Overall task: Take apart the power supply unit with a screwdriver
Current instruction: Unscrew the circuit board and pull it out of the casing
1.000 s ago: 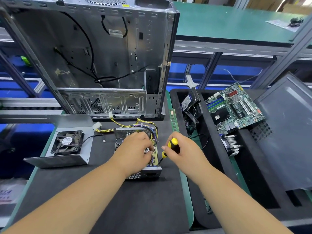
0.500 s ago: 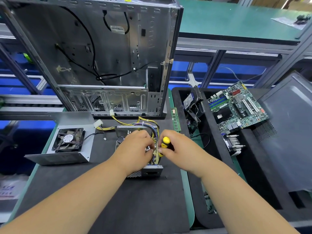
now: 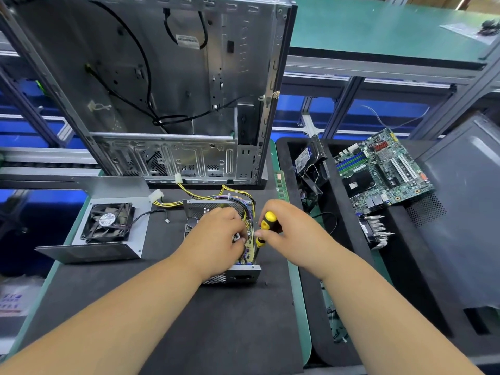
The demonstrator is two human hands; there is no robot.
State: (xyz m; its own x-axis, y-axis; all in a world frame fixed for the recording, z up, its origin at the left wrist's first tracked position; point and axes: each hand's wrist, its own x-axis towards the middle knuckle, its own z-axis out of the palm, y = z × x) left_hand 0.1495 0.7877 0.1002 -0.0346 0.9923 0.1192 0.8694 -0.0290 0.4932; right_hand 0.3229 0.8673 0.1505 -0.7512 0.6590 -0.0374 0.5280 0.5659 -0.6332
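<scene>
The opened power supply unit (image 3: 238,274) lies on the black mat in front of me, its circuit board and coloured wires exposed. My left hand (image 3: 216,239) reaches into it from above with curled fingers on the board's parts. My right hand (image 3: 292,228) grips a yellow and black screwdriver (image 3: 266,226), held nearly upright with its tip down at the unit's right edge. The removed cover with its black fan (image 3: 108,221) sits to the left, still joined by a thin cable.
An empty metal computer case (image 3: 162,90) stands upright behind the unit. A RAM stick (image 3: 281,185) lies by the mat's right edge. The black tray (image 3: 332,266) on the right holds a motherboard (image 3: 378,171), a drive, a heatsink and a grey side panel (image 3: 465,212).
My right hand moved left with the screwdriver, bringing it more upright against the unit's right edge. My left hand stayed inside the unit.
</scene>
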